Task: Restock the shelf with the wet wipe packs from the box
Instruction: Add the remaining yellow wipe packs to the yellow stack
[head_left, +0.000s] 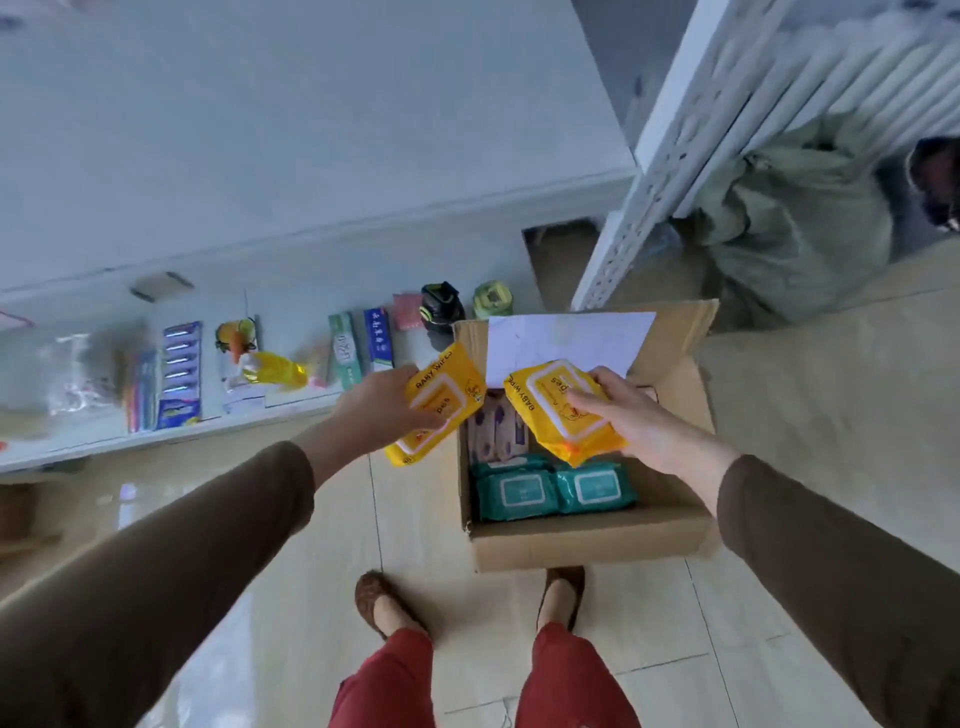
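Holding one yellow baby-wipes pack apiece, both hands hover above the open cardboard box (587, 540) on the floor; the left hand (382, 410) grips the left pack (441, 402), the right hand (639, 415) grips the right pack (563, 410); teal packs (550, 486) and purple packs (496, 423) remain inside the box; the low white shelf (171, 439) lies to the left, so the left hand is nearer it, and its pack's long axis runs slantwise toward the shelf edge; judging by this, the left pack likely goes first.

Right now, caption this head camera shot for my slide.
Each hand lifts a yellow wipes pack above the box.
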